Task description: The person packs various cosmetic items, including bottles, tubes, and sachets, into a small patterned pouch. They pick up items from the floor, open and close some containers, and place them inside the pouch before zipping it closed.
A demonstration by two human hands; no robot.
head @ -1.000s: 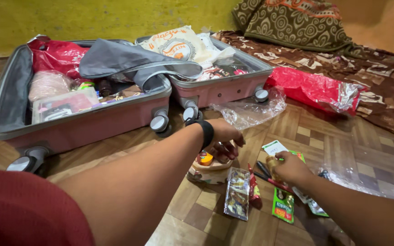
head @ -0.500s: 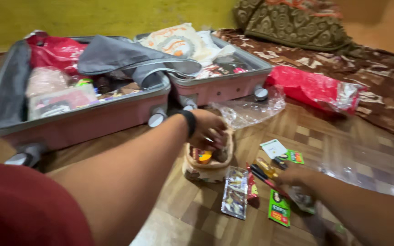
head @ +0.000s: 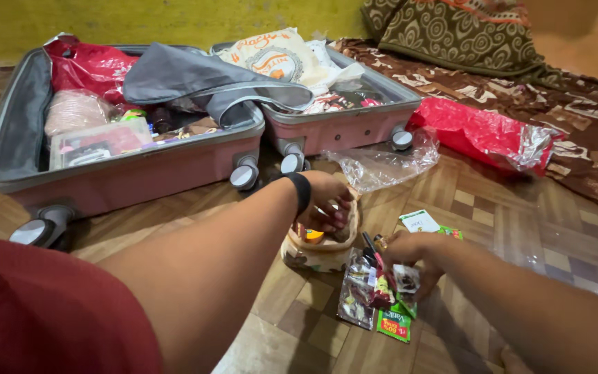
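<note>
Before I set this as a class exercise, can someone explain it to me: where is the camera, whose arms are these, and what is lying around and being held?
The camera sits on a person's head and looks down, so both arms are that person's own. They work on a patterned wooden floor. The left hand, with a black band at the wrist, reaches into a small patterned pouch. The right hand gathers a bunch of small sachets and pens; a silvery sachet lies beside them, and a white card lies further off. Behind stands an open pink suitcase, packed full, with a clear plastic bag and a red bag near it.
</note>
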